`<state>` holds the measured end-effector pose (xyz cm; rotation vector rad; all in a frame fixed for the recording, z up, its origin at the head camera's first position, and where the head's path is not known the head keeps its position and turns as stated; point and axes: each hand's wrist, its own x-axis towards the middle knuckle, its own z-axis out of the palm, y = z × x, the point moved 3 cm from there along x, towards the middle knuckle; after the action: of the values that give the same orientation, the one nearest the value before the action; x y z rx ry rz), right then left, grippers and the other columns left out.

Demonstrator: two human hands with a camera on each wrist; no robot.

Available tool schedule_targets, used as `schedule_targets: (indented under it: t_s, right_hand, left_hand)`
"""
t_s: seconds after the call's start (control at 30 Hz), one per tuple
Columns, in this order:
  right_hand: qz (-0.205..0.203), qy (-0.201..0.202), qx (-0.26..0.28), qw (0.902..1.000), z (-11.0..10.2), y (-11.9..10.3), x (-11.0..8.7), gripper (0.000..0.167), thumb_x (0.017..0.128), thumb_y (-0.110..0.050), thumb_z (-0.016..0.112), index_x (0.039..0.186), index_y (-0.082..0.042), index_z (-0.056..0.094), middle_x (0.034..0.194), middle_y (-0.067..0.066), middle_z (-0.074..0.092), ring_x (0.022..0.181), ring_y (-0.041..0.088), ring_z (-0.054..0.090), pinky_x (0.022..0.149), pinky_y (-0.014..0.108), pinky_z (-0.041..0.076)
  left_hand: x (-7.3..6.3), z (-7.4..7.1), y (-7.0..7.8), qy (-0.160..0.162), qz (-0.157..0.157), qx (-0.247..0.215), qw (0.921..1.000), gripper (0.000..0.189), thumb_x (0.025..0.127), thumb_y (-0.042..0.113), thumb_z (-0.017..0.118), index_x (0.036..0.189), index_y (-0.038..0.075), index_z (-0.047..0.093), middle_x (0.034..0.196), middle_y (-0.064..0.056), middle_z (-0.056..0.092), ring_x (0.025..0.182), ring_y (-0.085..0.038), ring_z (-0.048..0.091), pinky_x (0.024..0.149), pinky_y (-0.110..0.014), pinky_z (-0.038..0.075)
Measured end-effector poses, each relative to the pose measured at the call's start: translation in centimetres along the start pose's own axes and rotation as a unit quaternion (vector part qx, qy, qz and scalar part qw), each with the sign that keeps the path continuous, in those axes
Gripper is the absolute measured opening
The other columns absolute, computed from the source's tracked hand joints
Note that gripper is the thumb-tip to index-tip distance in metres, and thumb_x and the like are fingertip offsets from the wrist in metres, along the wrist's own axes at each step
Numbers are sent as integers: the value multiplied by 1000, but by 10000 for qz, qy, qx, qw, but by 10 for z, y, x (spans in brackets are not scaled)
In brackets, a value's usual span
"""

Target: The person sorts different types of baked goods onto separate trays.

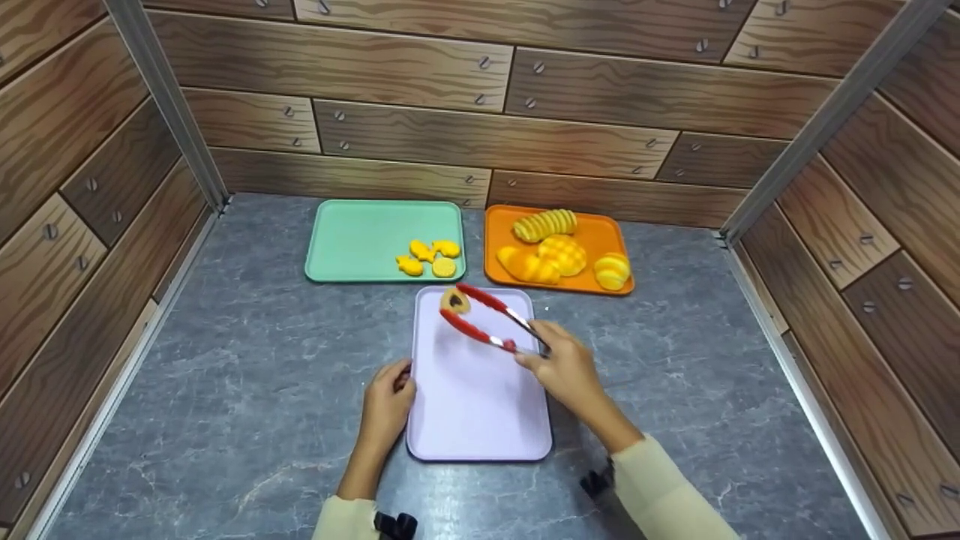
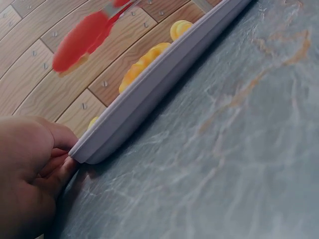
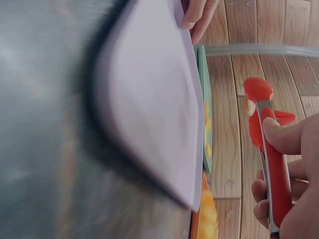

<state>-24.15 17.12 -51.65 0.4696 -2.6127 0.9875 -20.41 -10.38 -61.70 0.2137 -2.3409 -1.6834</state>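
Note:
My right hand (image 1: 568,365) grips a pair of tongs (image 1: 480,330) with red tips, raised over the lilac tray (image 1: 480,420). Between the tong tips is a small tan biscuit (image 1: 454,301) with a dark centre. In the right wrist view, the thumb presses along the red handle of the tongs (image 3: 276,174), and the biscuit is mostly hidden by the tips. My left hand (image 1: 388,401) holds the left edge of the lilac tray. Seen from the left wrist, its fingers (image 2: 62,137) pinch the tray's rim (image 2: 149,94).
A green tray (image 1: 360,240) at the back left bears several small yellow biscuits (image 1: 424,251). Beside it, an orange tray (image 1: 491,240) carries several toy breads (image 1: 562,255). Wood-patterned walls (image 1: 405,127) enclose the grey marbled table (image 1: 262,405) at the back and both sides.

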Motion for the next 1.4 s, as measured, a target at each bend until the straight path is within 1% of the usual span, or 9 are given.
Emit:
schedule_targets:
  t_s: [0.17, 0.3, 0.47, 0.57, 0.7, 0.87, 1.03, 1.17, 1.4]
  right_hand:
    - [137, -47, -161, 9998, 23, -16, 37, 51, 79, -21, 86, 124, -6, 70, 116, 11, 71, 103, 30, 67, 90, 48, 55]
    - [220, -116, -213, 9995, 45, -25, 63, 52, 79, -24, 85, 125, -5, 70, 115, 13, 71, 103, 33, 66, 91, 50, 54]
    - [350, -336, -166, 9987, 76, -31, 84, 54, 80, -24, 85, 126, -2, 68, 119, 17, 69, 109, 36, 65, 97, 49, 52]
    - [477, -497, -269, 9973, 93, -35, 94, 54, 81, -25, 83, 127, 0, 67, 121, 18, 68, 112, 37, 65, 99, 49, 52]
    - [663, -684, -486, 9943, 108, -39, 103, 54, 84, -27, 82, 128, 0, 67, 117, 17, 69, 109, 35, 65, 95, 49, 53]
    - [801, -834, -637, 9912, 123, -46, 114, 48, 86, -29, 80, 124, -2, 69, 110, 15, 70, 101, 33, 66, 88, 48, 55]
    - [697, -941, -754, 9903, 135, -58, 121, 47, 87, -30, 80, 121, -1, 69, 109, 14, 69, 100, 33, 67, 87, 47, 55]
    - [582, -989, -871, 9896, 142, -64, 125, 46, 87, -30, 80, 120, 0, 69, 106, 14, 68, 97, 33, 67, 83, 47, 56]
    - [667, -1153, -1042, 9856, 148, -64, 124, 59, 87, -33, 79, 133, -1, 63, 114, 15, 68, 103, 31, 67, 87, 44, 56]
  left_hand:
    - [0, 2, 1, -71, 30, 10, 10000, 33, 92, 1, 61, 124, -3, 69, 111, -16, 69, 99, -23, 66, 88, -37, 57]
    - [0, 3, 2, -98, 65, -1, 9999, 33, 92, 1, 61, 124, -3, 69, 111, -15, 70, 99, -22, 66, 88, -35, 57]
    - [0, 3, 2, -129, 84, 17, 9999, 33, 91, 0, 61, 123, -4, 69, 109, -14, 70, 97, -21, 66, 86, -32, 57]
    - [1, 2, 3, -114, 130, -3, 9998, 32, 91, 0, 60, 122, -5, 69, 108, -15, 69, 96, -21, 65, 85, -31, 57]
    - [1, 1, 3, -108, 182, -24, 9998, 32, 91, 0, 61, 122, -6, 68, 108, -16, 70, 96, -21, 66, 85, -31, 57]
    - [0, -1, 1, -109, 68, 9, 9999, 33, 92, 1, 61, 123, -4, 68, 111, -15, 69, 99, -22, 66, 88, -34, 57]
    - [-2, -5, -1, -68, -6, 87, 9999, 34, 91, 0, 61, 125, -3, 68, 113, -16, 69, 100, -23, 65, 89, -36, 57]
    - [0, -5, 0, -79, 11, 105, 9999, 34, 92, 1, 61, 125, -3, 68, 114, -16, 69, 100, -22, 65, 89, -36, 57]
    - [0, -3, 1, -91, 95, 105, 9999, 33, 91, 0, 61, 122, -3, 69, 110, -14, 69, 97, -21, 65, 86, -31, 56]
